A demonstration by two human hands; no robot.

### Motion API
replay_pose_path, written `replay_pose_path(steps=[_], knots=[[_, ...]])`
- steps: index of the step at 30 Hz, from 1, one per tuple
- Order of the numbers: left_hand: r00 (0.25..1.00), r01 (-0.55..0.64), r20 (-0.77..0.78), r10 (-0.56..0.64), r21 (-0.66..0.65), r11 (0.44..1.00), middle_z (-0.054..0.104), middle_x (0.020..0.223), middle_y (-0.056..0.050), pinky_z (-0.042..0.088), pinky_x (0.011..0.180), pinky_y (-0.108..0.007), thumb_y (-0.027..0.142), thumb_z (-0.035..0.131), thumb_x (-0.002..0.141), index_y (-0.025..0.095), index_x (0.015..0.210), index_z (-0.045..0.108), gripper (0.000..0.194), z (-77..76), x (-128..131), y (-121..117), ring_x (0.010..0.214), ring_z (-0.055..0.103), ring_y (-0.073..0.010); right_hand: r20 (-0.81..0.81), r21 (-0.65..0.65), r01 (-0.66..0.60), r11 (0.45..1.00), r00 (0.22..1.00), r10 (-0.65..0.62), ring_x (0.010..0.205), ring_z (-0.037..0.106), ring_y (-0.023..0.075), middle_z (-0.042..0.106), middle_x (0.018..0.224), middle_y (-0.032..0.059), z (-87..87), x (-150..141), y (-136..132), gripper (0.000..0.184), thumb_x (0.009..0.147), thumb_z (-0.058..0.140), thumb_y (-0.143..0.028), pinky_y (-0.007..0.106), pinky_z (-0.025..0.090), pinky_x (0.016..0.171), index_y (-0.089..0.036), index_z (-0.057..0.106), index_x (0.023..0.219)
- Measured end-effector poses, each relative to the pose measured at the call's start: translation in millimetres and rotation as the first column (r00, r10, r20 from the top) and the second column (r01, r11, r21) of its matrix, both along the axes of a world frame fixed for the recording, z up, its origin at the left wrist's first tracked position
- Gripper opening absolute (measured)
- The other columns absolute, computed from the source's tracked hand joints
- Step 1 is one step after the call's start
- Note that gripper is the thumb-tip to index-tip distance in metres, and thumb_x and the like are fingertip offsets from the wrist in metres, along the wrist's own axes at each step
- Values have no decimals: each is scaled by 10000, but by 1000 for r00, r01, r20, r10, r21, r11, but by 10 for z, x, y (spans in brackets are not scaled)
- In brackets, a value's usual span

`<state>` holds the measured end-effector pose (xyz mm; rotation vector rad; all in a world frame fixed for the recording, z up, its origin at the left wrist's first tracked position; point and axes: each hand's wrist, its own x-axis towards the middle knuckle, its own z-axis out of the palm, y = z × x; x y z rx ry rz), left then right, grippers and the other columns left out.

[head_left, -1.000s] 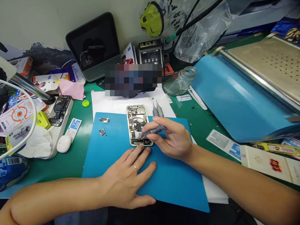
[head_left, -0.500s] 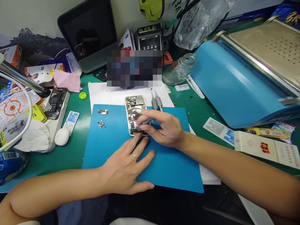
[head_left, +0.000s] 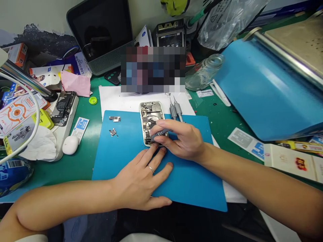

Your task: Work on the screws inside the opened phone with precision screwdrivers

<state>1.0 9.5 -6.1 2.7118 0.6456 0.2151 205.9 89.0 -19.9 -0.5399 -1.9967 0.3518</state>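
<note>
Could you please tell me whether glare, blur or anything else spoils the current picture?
Head view: pale sheen on the blue sheet at right; head view: dim reflection in the dark screen; head view: mosaic blocks hide an area beyond the opened phone, whose finest detail blurs.

The mat [head_left: 118,151] looks smooth and matt, the jar [head_left: 204,74] glossy glass, the opened phone [head_left: 150,117] partly metallic.

two hands [head_left: 138,181], three gray tools [head_left: 177,109], two opened phones [head_left: 148,117]

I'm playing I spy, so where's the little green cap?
In the head view, the green cap lies on the table left of centre, between the pink cloth and the white paper.
</note>
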Motion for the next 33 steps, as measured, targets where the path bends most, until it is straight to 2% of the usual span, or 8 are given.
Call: replay_pose_path(steps=[5, 11, 15, 22, 24, 30, 33], knots=[[1000, 3, -1, -3, -1, 1000, 412, 1548, -330, 359, 1147, -635, 648, 490, 986, 53, 1491, 437, 783, 0, 4, -3, 1531, 248, -491, 18, -16, 7, 1000, 1000, -7, 764, 755, 170, 766, 925, 27, 14, -8, 2, 491, 1001, 587, -189, 300, 666, 712, -261, 446, 1465], [1000, -7, 6, 7, 9, 1000, 436, 1525, -322, 368, 1151, -604, 640, 500, 984, 51, 1473, 452, 767, 10, 15, 1, 1512, 286, -479, 65, 112, -1, 994, 998, -6, 816, 761, 199, 770, 919, 51, 84, -16, -1, 552, 967, 635, -146, 313, 654, 678, -228, 455, 1482], [1000, -4, -12, 4, 12, 1000, 432, 1528, -324, 355, 1163, -598, 641, 497, 987, 49, 1474, 449, 768, 22, 11, 4, 1473, 359, -469, 60, 117, -1, 993, 998, -6, 888, 774, 202, 780, 1019, 64, 97, -4, -15, 590, 959, 634, -126, 322, 663, 709, -252, 444, 1503], [1000, -5, 0, 5, 28, 1000, 424, 1526, -323, 371, 1155, -592, 647, 507, 977, 52, 1460, 463, 768, 13, 8, 5, 1467, 367, -472, 11, 86, -17, 996, 1000, 16, 797, 767, 189, 766, 877, 13, 86, -15, -30, 641, 934, 627, -73, 311, 653, 676, -283, 444, 1511], [1000, -9, 0, 9, 35, 999, 430, 1518, -315, 375, 1157, -585, 650, 507, 975, 56, 1463, 463, 770, 11, 10, 5, 1469, 365, -468, -11, 88, -23, 996, 1000, 24, 792, 758, 180, 766, 922, 30, 85, -31, -35, 605, 937, 618, -72, 310, 648, 673, -281, 475, 1486], [1000, -19, -15, 19, 23, 1000, 422, 1525, -300, 387, 1142, -599, 668, 506, 963, 76, 1466, 465, 778, 21, 11, 0, 1456, 378, -468, -8, 70, -73, 995, 997, 74, 834, 741, 186, 741, 981, 97, 71, -35, -18, 556, 924, 574, -30, 318, 639, 705, -171, 498, 1456], [1000, -23, -17, 23, 18, 1000, 461, 1488, -296, 407, 1121, -590, 663, 499, 970, 79, 1469, 463, 769, 24, 13, 4, 1430, 408, -467, 10, 93, -66, 993, 998, 65, 866, 740, 202, 734, 1020, 117, 62, -22, -9, 529, 928, 625, -82, 328, 640, 715, -165, 500, 1435]])
